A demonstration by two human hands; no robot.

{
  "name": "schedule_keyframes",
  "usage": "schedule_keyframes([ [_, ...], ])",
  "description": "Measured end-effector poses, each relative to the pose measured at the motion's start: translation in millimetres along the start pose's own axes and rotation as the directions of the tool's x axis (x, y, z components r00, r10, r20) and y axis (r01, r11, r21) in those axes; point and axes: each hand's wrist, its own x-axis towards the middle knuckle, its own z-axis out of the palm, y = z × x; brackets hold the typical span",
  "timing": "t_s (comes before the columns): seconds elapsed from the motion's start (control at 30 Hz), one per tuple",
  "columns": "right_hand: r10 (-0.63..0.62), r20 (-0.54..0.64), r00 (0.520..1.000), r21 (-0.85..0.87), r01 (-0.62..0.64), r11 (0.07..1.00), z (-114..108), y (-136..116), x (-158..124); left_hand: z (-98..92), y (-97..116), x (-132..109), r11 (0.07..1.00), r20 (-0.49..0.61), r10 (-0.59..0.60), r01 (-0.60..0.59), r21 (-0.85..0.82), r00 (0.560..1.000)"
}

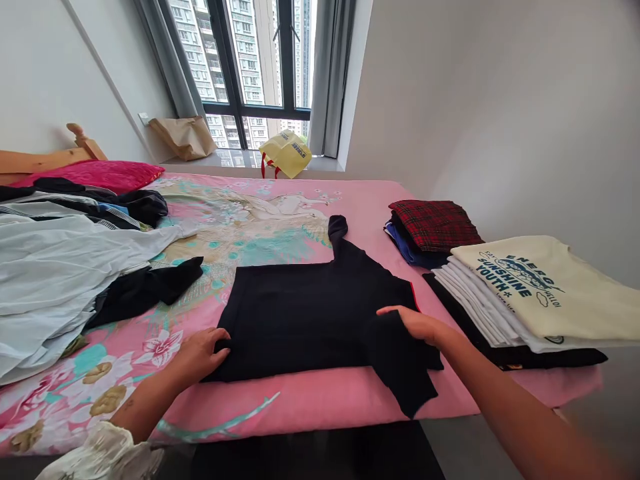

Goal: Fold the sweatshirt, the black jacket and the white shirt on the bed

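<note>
Through the head camera I see the black long-sleeved shirt [305,313] spread flat on the pink floral bedsheet [310,407], one sleeve reaching up the bed and the other folded toward the near edge. The right hand [417,325] lies open on that folded sleeve [400,363], not gripping, while the left hand [197,355] rests curled against the shirt's left edge, and I cannot tell whether it pinches the cloth. Folded stacks topped by a cream printed T-shirt [540,287] and a red plaid garment [435,223] sit to the right, with a heap of clothes [50,280] to the left.
</note>
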Motion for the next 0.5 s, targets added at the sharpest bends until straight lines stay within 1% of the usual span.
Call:
schedule_keyframes([
  [0.03,-0.008,0.000,1.000,-0.089,0.008,0.996,2.6,6.3,1.5,-2.0,1.9,-2.3,0.998,0.005,-0.014,0.014,-0.062,1.000],
  [0.1,-0.096,-0.041,0.995,-0.222,0.085,0.971,3.8,14.5,5.2,-6.3,3.8,-7.9,0.977,0.042,-0.068,0.075,-0.201,0.997],
  [0.17,-0.215,-0.119,0.969,-0.268,0.177,0.947,-2.5,11.6,8.3,-10.1,3.0,-12.8,0.931,0.091,-0.138,0.161,-0.327,0.986],
  [0.23,-0.316,-0.208,0.926,-0.279,0.254,0.926,-14.9,-2.7,10.7,-12.0,0.5,-14.4,0.880,0.099,-0.178,0.203,-0.429,0.979],
  [0.3,-0.410,-0.303,0.860,-0.316,0.315,0.895,-29.0,-22.4,14.1,-11.3,-2.1,-12.1,0.843,0.077,-0.194,0.207,-0.497,0.978],
  [0.33,-0.440,-0.351,0.826,-0.340,0.326,0.882,-35.1,-31.8,16.7,-9.8,-3.2,-9.7,0.832,0.071,-0.206,0.212,-0.512,0.976],
  [0.4,-0.439,-0.437,0.785,-0.367,0.290,0.884,-43.7,-45.9,24.2,-5.5,-4.7,-4.1,0.824,0.070,-0.240,0.242,-0.512,0.968],
  [0.5,-0.356,-0.551,0.755,-0.303,0.216,0.928,-47.4,-55.2,38.5,1.5,-6.7,2.9,0.848,0.033,-0.281,0.264,-0.460,0.959],
])
